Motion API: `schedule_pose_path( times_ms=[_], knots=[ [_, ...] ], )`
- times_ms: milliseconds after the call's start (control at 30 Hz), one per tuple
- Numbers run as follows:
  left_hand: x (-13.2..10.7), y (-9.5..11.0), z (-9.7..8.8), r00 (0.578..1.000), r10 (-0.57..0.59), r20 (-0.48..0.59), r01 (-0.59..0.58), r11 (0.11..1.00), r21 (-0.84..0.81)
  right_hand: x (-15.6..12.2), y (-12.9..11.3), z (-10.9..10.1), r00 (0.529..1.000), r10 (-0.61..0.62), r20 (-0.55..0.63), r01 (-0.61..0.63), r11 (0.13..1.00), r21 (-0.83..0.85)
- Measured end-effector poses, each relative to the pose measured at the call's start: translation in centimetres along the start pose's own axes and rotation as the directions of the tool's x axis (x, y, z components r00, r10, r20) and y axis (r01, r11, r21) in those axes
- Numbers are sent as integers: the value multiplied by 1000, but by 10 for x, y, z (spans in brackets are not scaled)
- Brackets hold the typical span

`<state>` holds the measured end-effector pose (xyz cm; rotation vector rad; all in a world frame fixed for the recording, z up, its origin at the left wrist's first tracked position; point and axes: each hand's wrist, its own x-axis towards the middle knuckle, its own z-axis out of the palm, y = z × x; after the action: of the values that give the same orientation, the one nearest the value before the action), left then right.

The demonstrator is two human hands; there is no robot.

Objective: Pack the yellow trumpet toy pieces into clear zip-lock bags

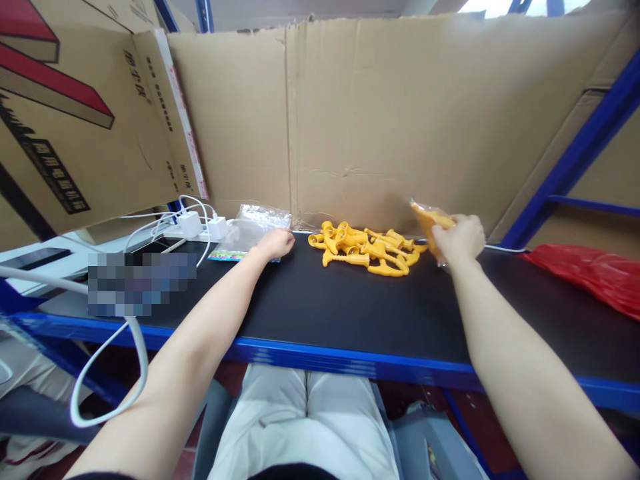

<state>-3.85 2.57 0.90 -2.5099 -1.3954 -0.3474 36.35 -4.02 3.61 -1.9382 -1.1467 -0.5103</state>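
Observation:
My right hand [465, 238] grips a clear plastic bag [431, 223] with yellow-orange contents, held tilted above the right part of the dark tabletop. To its left lies a loose pile of yellow plastic pieces [370, 248], some with round hollow ends, others curved like handles. My left hand [277, 245] has its fingers curled in and rests at the right edge of some flat clear plastic bags [253, 230] with a colourful printed strip. Whatever may be between its fingers is hidden.
A tall cardboard panel [400, 120] backs the blue-edged table [320, 307]. White chargers [190, 225] and cables are at the left, and one cable loops past the front edge. Red plastic [590, 273] lies at the right, beside a blue post [565, 160].

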Motion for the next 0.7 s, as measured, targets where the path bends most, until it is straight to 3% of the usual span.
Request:
schedule_pose_path(
  times_ms=[133,300,400,533,567,633,700],
  knots=[
    [0,5,-3,1000,16,-19,-16,1000,-14,-7,-22,-6,990,-126,-66,130,990,61],
    [2,15,-9,994,79,-70,-82,996,-44,-26,-52,-13,928,-355,-111,369,915,162],
    [4,21,-11,987,120,-107,-126,990,-59,-34,-61,-6,840,-536,-84,542,818,191],
    [5,24,-9,978,157,-135,-168,984,-67,-39,-61,17,611,-790,-46,767,578,279],
    [5,24,-8,976,165,-143,-176,982,-69,-40,-60,22,574,-818,-48,787,534,309],
    [5,23,-6,971,174,-163,-187,980,-72,-41,-58,30,548,-835,-50,788,494,368],
    [4,23,-5,969,169,-181,-186,979,-81,-43,-56,33,556,-830,-48,767,490,413]
  ],
)
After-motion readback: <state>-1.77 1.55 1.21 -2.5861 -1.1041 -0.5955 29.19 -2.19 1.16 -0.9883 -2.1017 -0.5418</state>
